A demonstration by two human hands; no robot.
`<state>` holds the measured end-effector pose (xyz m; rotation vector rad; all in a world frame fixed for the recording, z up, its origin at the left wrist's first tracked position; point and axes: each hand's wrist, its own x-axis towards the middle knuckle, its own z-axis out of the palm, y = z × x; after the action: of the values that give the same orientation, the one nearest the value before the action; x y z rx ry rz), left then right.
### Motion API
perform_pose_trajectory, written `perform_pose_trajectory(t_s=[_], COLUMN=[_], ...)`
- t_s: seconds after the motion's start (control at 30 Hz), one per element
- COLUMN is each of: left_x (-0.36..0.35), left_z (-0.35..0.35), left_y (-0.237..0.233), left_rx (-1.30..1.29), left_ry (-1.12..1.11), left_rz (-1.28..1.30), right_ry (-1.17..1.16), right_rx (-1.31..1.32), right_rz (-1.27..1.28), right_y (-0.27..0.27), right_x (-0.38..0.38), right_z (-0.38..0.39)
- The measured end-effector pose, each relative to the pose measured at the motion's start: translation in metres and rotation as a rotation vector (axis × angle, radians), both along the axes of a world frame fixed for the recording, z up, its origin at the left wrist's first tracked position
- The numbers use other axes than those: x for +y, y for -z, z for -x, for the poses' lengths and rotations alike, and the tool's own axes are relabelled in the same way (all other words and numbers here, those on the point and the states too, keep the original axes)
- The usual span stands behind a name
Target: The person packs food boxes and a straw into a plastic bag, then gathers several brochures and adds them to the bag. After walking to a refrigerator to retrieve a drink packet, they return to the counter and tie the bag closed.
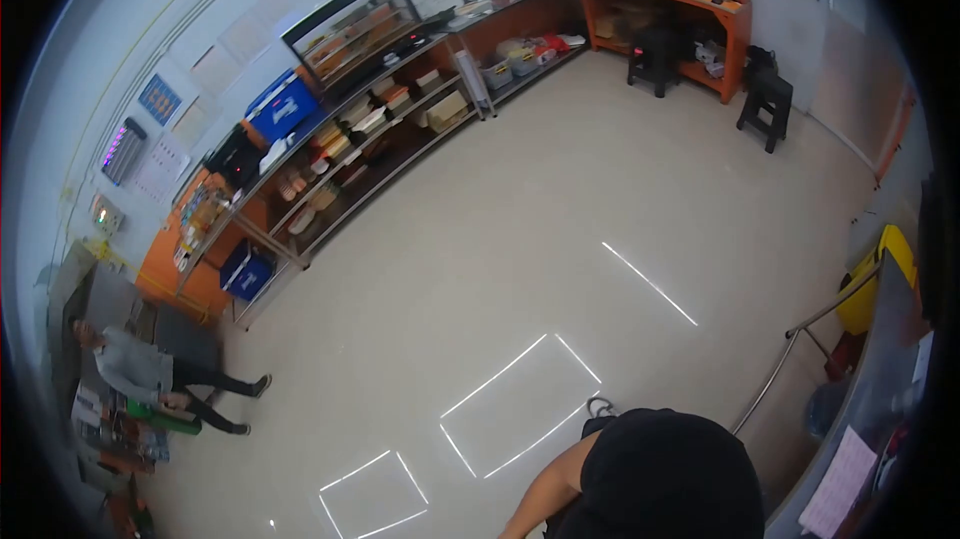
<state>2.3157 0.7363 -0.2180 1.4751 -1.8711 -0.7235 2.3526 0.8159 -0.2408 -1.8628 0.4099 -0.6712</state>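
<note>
Neither my left hand nor my right hand shows in the head view. At the bottom edge, a black-clothed body (pixel 670 469) fills the lower right, with a bare arm (pixel 552 482) running down out of the picture. The hand at the end of that arm is cut off by the frame. Just beyond the black clothing, a foot in a sandal (pixel 600 406) rests on the glossy tiled floor (pixel 450 239). White light reflections lie around it.
Shelving (pixel 375 144) lines the left wall, bearing a blue cooler box (pixel 284 106) and a glass display case (pixel 355 24). Black stools (pixel 768 107) stand near an orange counter (pixel 738 54). Another person (pixel 140 369) is at far left. A metal rail (pixel 768 379) rises at right.
</note>
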Motion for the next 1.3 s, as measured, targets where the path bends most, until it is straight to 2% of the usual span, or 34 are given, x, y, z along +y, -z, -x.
perform_pose_trajectory(t_s=[0.1,0.17,0.2,0.23,0.27,0.33,0.4,0.47,0.53,0.67,0.73,0.77,0.8,0.83,0.87,0.9,0.93,0.97,1.0,1.03,1.07,1.1,1.13,1.17,1.2,1.23,1.3], left_x=[-0.006,-0.009,-0.011,-0.012,-0.013,-0.019,-0.026,-0.036,-0.049,-0.091,-0.118,-0.137,-0.162,-0.203,-0.256,-0.314,-0.352,-0.396,-0.443,-0.459,-0.478,-0.477,-0.478,-0.476,-0.469,-0.462,-0.441], left_z=[0.065,0.097,0.110,0.120,0.131,0.154,0.174,0.204,0.233,0.313,0.367,0.398,0.422,0.449,0.500,0.565,0.654,0.748,0.831,0.924,0.998,1.076,1.145,1.204,1.259,1.313,1.401], left_y=[0.017,0.033,0.038,0.043,0.049,0.064,0.081,0.101,0.123,0.139,0.129,0.123,0.119,0.121,0.129,0.141,0.122,0.098,0.097,0.053,0.040,-0.003,-0.016,-0.021,-0.022,-0.022,-0.005], left_rx=[-0.034,-0.074,-0.095,-0.121,-0.140,-0.176,-0.239,-0.310,-0.399,-0.614,-0.690,-0.717,-0.734,-0.724,-0.655,-0.542,-0.367,-0.280,-0.154,-0.101,-0.007,-0.054,-0.002,0.049,0.113,0.191,0.396], left_ry=[0.062,0.083,0.089,0.093,0.095,0.100,0.096,0.085,0.066,0.027,0.008,0.005,0.006,0.017,0.041,0.088,0.136,0.205,0.307,0.403,0.521,0.621,0.628,0.629,0.652,0.679,0.667], left_rz=[-0.136,-0.231,-0.279,-0.320,-0.354,-0.436,-0.528,-0.617,-0.713,-0.896,-0.955,-0.961,-0.942,-0.859,-0.741,-0.604,-0.249,-0.249,-0.316,-0.357,-0.318,-0.215,-0.240,-0.270,-0.297,-0.309,-0.491], right_ry=[0.165,0.303,0.548,0.541,0.641,0.627,0.757,0.821,0.749,0.777,0.968,1.184,1.274,1.394,1.632,1.938,2.161,2.274,2.441,2.577,2.781,2.855,2.962,3.011,3.190,3.189,3.087], right_rx=[0.392,0.591,0.516,0.539,0.682,0.679,0.679,0.634,0.561,0.447,0.550,0.420,0.402,0.395,0.426,0.139,0.334,0.324,0.106,-0.015,0.066,-0.239,-0.299,-0.182,-0.021,-0.143,-0.397], right_rz=[-0.200,-0.398,-0.170,-0.076,-0.320,-0.374,-0.446,-0.413,-0.236,-0.313,-0.287,-0.178,-0.294,-0.271,-0.283,-0.420,-0.690,-0.586,-0.436,-0.535,-0.631,-0.745,-0.864,-1.021,-1.018,-1.207,-1.456], right_y=[0.079,0.073,0.090,0.100,0.027,0.010,0.016,0.047,0.072,0.044,0.041,0.057,0.078,0.048,0.045,0.044,0.049,0.053,0.107,0.098,0.089,0.065,0.066,0.092,0.189,0.144,0.117], right_x=[-0.050,-0.063,-0.059,-0.067,-0.059,-0.069,-0.082,-0.103,-0.132,-0.188,-0.189,-0.183,-0.170,-0.146,-0.121,-0.092,-0.058,-0.010,0.046,0.091,0.127,0.146,0.169,0.201,0.261,0.238,0.163], right_z=[0.133,0.228,0.267,0.307,0.357,0.427,0.478,0.522,0.578,0.751,0.858,0.913,0.971,1.033,1.090,1.139,1.189,1.236,1.278,1.300,1.310,1.316,1.322,1.329,1.338,1.339,1.398])
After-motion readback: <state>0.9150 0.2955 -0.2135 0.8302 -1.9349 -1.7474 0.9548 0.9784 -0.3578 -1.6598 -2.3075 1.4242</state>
